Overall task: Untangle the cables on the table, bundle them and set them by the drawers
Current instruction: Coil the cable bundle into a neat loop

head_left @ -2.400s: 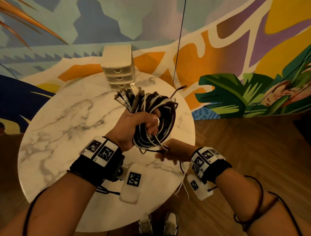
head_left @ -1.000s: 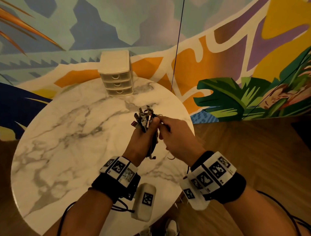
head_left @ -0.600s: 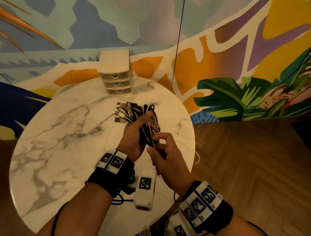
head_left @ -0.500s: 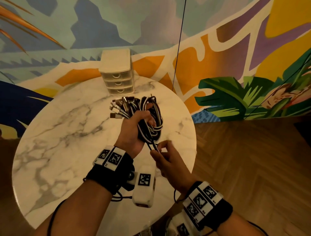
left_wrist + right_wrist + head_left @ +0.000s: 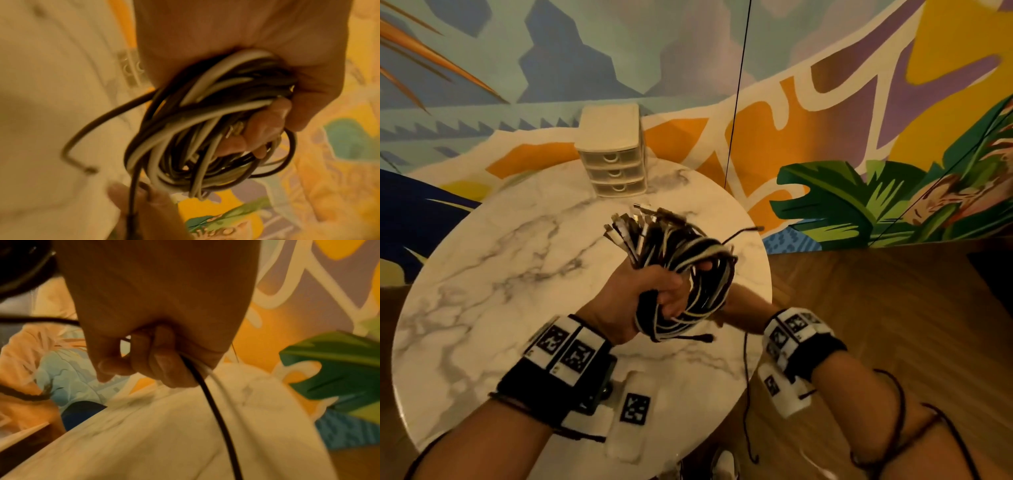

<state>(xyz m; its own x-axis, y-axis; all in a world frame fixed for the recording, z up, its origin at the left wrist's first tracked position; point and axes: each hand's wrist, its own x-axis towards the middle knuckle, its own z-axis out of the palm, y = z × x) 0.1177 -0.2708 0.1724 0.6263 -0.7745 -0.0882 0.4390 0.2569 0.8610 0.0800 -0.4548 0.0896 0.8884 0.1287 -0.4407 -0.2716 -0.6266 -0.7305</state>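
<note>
From the head view, my left hand (image 5: 650,298) grips the coiled cables (image 5: 688,270) above the marble table (image 5: 482,274), plug ends fanned toward the drawers (image 5: 614,164) standing at the far edge, well apart from the coil. My right hand (image 5: 739,313) sits just behind the coil, partly hidden.

At the left wrist, my fingers (image 5: 265,123) curl through the black and white loops (image 5: 185,129); one black end pokes out sideways.

At the right wrist, my curled fingers (image 5: 162,360) pinch a black cable (image 5: 213,405) running down over the table.
</note>
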